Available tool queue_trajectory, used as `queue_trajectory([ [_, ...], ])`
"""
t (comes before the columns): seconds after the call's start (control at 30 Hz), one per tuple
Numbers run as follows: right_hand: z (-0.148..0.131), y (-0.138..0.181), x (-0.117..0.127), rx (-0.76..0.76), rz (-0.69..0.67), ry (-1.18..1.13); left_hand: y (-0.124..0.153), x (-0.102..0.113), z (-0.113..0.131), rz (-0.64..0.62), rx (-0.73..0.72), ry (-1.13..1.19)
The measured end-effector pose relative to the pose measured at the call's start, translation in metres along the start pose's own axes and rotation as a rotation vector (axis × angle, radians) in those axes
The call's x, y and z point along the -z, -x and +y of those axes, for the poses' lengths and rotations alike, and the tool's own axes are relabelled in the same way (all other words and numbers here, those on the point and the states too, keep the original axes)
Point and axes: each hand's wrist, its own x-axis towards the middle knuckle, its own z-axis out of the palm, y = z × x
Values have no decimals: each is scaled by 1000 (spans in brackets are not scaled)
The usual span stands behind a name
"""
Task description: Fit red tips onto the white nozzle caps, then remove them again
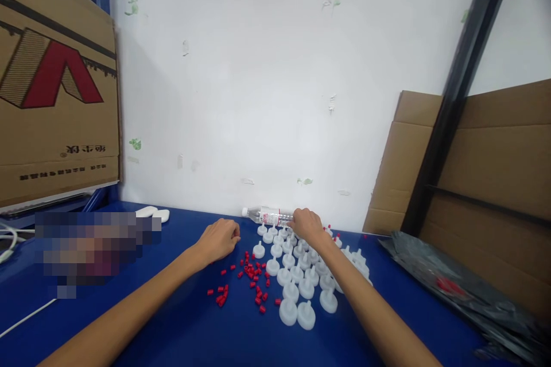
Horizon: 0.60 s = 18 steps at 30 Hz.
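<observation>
Several white plastic caps (297,289) stand in rows on the blue table (185,332), nozzle up. Small red tips (253,278) lie scattered to their left. My left hand (220,239) rests on the table just beyond the red tips, fingers curled in; what it holds, if anything, is hidden. My right hand (306,223) reaches over the far end of the cap rows, fingers bent down onto the caps beside a lying water bottle (267,215).
A large cardboard box (55,92) stands on a shelf at the left. Flattened cardboard (495,183) and a black metal post (456,97) are at the right, with dark plastic bags (469,292) below. A white cable (26,312) lies at the left.
</observation>
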Motion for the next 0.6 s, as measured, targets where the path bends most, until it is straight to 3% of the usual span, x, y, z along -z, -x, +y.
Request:
queue_trajectory([
  [0.17, 1, 0, -5, 16, -7, -27, 1, -1, 1, -24, -22, 18],
  [0.33, -1, 0, 16, 94, 97, -101, 3, 2, 8, 37, -12, 18],
  [0.43, -9, 5, 31, 228, 151, -169, 4, 7, 15, 105, -32, 28],
  [0.6, -37, 21, 48, 582, 161, -276, 7, 13, 25, 214, -111, 207],
])
